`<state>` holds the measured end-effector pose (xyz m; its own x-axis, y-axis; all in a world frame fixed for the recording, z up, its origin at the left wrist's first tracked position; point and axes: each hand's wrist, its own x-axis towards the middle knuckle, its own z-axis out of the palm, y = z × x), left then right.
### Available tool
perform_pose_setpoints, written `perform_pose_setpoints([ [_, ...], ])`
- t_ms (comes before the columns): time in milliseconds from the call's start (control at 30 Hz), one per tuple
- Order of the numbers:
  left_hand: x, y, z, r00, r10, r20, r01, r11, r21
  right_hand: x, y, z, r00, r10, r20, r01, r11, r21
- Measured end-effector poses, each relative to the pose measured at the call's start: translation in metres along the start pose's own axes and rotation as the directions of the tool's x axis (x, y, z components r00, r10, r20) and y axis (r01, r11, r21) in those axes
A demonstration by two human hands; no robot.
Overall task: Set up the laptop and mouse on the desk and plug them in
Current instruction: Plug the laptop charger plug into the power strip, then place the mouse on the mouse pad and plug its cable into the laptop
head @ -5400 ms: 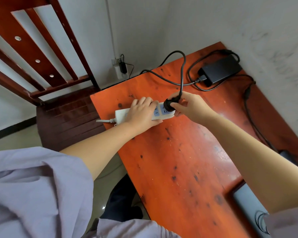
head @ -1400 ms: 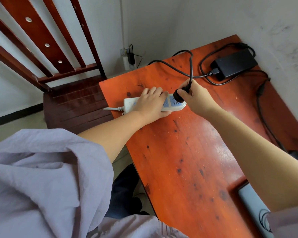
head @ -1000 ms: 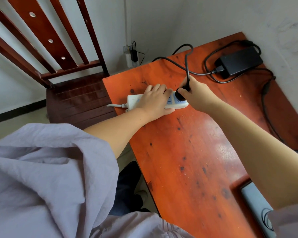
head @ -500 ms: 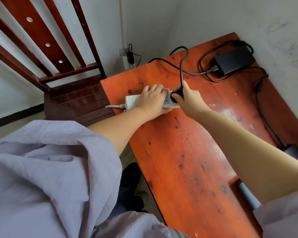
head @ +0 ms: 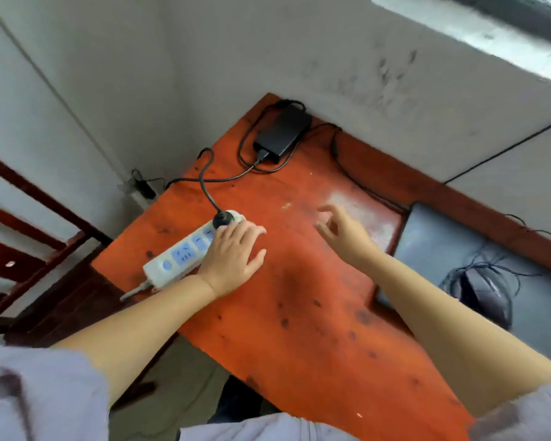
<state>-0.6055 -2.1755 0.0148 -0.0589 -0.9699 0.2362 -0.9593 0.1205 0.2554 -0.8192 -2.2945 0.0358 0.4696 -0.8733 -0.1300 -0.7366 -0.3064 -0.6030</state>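
Power strip (head: 185, 254), white, near the desk's (head: 299, 329) left edge: left hand (head: 233, 256) lies flat beside it, fingers loosely spread, apparently steadying it; black plug (head: 221, 219) seated in the end socket. Right hand (head: 344, 235), empty, fingers loosely curled, hovers apart from the plug. Laptop (head: 458, 246), lid closed, at the desk's right; corded mouse (head: 487, 296) rests on it, apparently not yet connected.

1. there was one view only, from a wide-angle camera worn on the person's head, so no second view shared anything with it.
2. it looked forward and steeply down over both forearms at the orange surface (head: 299, 313), close enough that sleeves filled the bottom corners.
3. the frame was tilted, so the surface ran diagonally up to the wall corner (head: 172, 74).
4. it took in a window sill (head: 477, 33) top right and a wooden frame (head: 29, 237) at left.
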Motion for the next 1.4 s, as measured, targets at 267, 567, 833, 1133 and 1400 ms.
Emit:
perform_pose_setpoints([
  [267, 0.088, 0.14, 0.044, 0.855, 0.456, 0.247, -0.435, 0.89, -0.137, -0.149, 0.096, -0.067, 0.854, 0.427, -0.296, -0.426, 0.902, 0.072],
  [567, 0.099, 0.298, 0.103, 0.823, 0.293, 0.487, -0.239, 0.956, -0.171, -0.203, 0.166, -0.093, 0.65, 0.589, -0.48, -0.632, 0.77, 0.089],
  [833, 0.127, 0.345, 0.126, 0.838, -0.053, 0.544, 0.034, 0.998, 0.045, -0.169, 0.197, -0.101, 0.774, 0.51, -0.375, -0.525, 0.848, 0.071],
  [1133, 0.15, 0.444, 0.131, 0.807, -0.117, 0.578, 0.399, 0.83, -0.39, -0.312, 0.269, -0.166, 0.619, 0.563, -0.548, -0.512, 0.818, 0.262],
  [1400, 0.165, 0.615, 0.144, 0.906, 0.219, 0.362, 0.129, 0.673, -0.728, -0.467, 0.32, -0.141, 0.331, 0.809, -0.485, -0.822, 0.5, 0.273],
])
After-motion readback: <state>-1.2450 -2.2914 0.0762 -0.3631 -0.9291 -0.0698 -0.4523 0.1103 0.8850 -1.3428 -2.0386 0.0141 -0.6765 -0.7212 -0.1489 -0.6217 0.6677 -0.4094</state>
